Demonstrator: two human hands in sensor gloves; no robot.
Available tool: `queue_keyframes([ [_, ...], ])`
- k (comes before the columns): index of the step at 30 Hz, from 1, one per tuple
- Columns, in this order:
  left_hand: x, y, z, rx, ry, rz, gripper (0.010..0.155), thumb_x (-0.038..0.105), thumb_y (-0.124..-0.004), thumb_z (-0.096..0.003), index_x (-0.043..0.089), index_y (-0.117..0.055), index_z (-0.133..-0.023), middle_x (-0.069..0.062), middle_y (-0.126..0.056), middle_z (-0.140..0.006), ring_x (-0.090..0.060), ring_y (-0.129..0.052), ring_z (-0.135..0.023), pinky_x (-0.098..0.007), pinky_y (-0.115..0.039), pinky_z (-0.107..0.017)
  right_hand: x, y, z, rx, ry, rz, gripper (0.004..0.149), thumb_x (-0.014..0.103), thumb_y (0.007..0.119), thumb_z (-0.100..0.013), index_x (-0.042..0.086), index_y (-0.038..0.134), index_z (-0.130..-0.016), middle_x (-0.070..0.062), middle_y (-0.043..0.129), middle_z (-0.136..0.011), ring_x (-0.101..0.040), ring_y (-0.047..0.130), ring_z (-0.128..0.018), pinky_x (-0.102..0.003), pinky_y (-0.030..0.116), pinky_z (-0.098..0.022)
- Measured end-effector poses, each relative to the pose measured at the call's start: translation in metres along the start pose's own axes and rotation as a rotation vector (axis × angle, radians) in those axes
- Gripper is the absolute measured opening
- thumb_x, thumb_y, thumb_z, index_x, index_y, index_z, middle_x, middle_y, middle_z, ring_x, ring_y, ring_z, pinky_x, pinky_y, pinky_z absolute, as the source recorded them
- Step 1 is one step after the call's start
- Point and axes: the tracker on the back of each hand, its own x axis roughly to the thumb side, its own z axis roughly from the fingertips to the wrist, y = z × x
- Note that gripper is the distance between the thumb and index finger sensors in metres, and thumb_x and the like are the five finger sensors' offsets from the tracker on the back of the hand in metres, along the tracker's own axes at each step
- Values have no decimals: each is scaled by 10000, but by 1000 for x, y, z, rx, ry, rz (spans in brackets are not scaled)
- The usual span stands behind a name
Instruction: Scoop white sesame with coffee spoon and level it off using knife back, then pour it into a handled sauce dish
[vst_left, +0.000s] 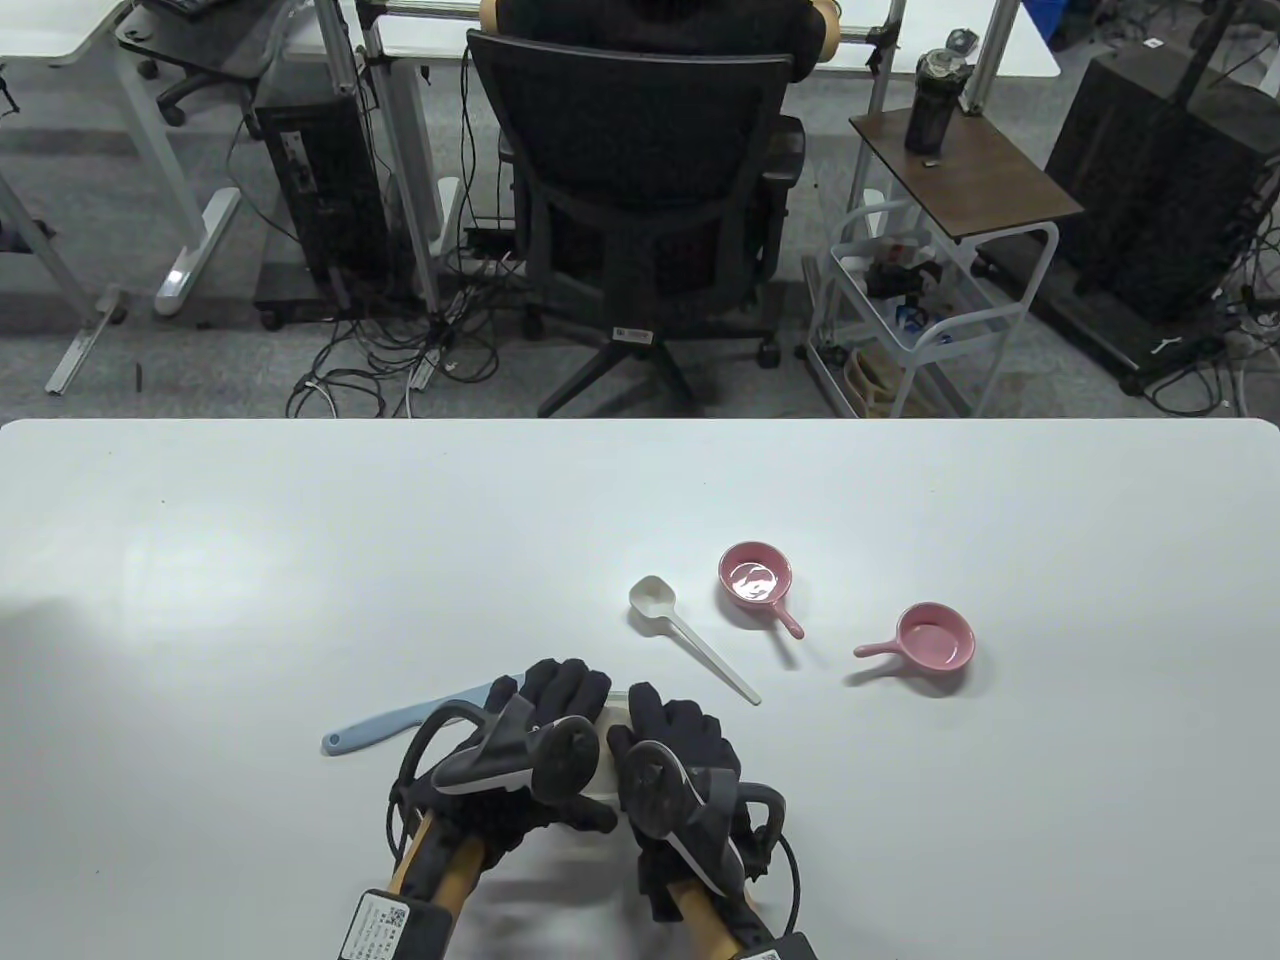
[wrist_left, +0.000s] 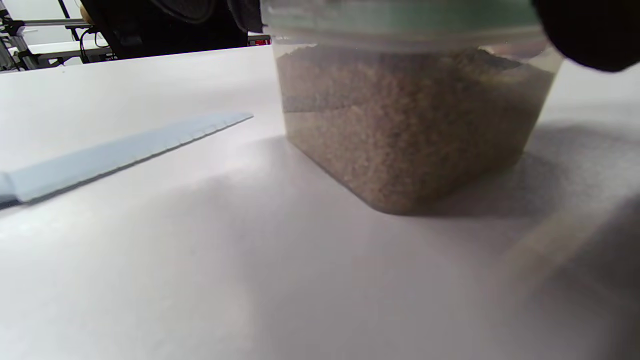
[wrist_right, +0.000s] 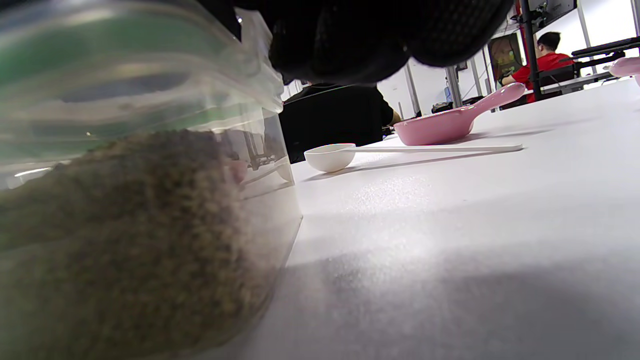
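Note:
A clear container of sesame (vst_left: 611, 745) with a green-sealed lid stands near the table's front edge, mostly hidden under both hands. My left hand (vst_left: 548, 705) curls over its left side and far edge. My right hand (vst_left: 668, 728) grips its right side at the lid. In the left wrist view the sesame container (wrist_left: 410, 125) is filled to just under the lid. The right wrist view shows my fingers (wrist_right: 360, 35) on the lid's edge above the container (wrist_right: 125, 225). The white coffee spoon (vst_left: 690, 640) lies empty to the right. A light blue knife (vst_left: 400, 725) lies left of the container.
Two pink handled sauce dishes sit right of the spoon, one nearer (vst_left: 757, 578) and one further right (vst_left: 935, 638). In the wrist views I see the knife blade (wrist_left: 115, 155), the spoon (wrist_right: 330, 156) and a pink dish (wrist_right: 440, 127). A person sits in an office chair (vst_left: 640, 200) beyond the table.

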Motion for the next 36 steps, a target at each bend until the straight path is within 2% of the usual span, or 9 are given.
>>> queue_keyframes([
  [9,-4,2,-1,25,-22,30,1187,838,-684,-401,173,-183,-1247,-123,-359,-1334,-413,-489,-1241,-689,-411,-843,1,-8,-2,35,13,8,494,389,811,-561,187,794,-1012,-95,888,-810,-289,900,-589,-471,790,-481],
  [11,-6,6,1,49,-24,54,1188,837,-686,-401,173,-183,-1248,-126,-361,-1334,-416,-486,-1240,-695,-403,-842,0,-13,-3,26,22,-8,508,419,779,-568,194,778,-1023,-88,877,-824,-282,897,-600,-467,787,-489],
  [13,-9,14,5,77,-2,48,1185,836,-682,-404,171,-184,-1248,-129,-361,-1333,-418,-489,-1237,-701,-397,-840,-5,-22,-5,37,23,-50,573,503,706,-577,200,731,-1062,-95,852,-874,-303,881,-647,-476,771,-519],
  [15,-15,21,11,100,28,28,1180,837,-680,-407,170,-189,-1248,-132,-368,-1330,-419,-497,-1233,-705,-397,-838,-12,-31,-8,33,32,-66,596,523,673,-584,219,682,-1097,-120,793,-975,-350,841,-754,-510,736,-584],
  [19,-42,33,30,143,149,17,1176,845,-655,-416,154,-191,-1247,-151,-385,-1323,-430,-521,-1218,-708,-400,-836,-43,-57,-19,27,66,47,637,554,635,-589,278,554,-1157,-114,608,-1178,-385,697,-1007,-552,621,-729],
  [25,-108,31,70,200,431,44,1179,843,-629,-433,119,-172,-1243,-186,-364,-1314,-468,-500,-1199,-721,-389,-825,-96,-80,-20,-47,184,48,673,588,608,-580,323,449,-1179,-96,396,-1261,-399,459,-1128,-604,424,-775],
  [29,-149,21,97,214,590,107,1177,833,-625,-447,102,-156,-1241,-207,-352,-1311,-484,-491,-1192,-730,-378,-820,-122,-75,-16,-48,242,80,701,610,587,-573,341,377,-1186,-90,282,-1270,-400,325,-1142,-611,335,-771],
  [33,-180,1,115,123,727,104,1169,808,-631,-470,85,-117,-1232,-242,-310,-1306,-515,-470,-1191,-715,-398,-821,-132,-60,-10,-40,258,143,710,615,577,-569,352,343,-1186,-85,237,-1270,-398,275,-1140,-618,305,-768],
  [36,-195,-15,122,76,783,112,1168,781,-653,-491,74,-83,-1225,-266,-294,-1297,-543,-491,-1186,-709,-431,-815,-133,-51,-9,-35,252,165,713,616,579,-567,356,334,-1185,-83,232,-1270,-402,270,-1140,-620,304,-768],
])
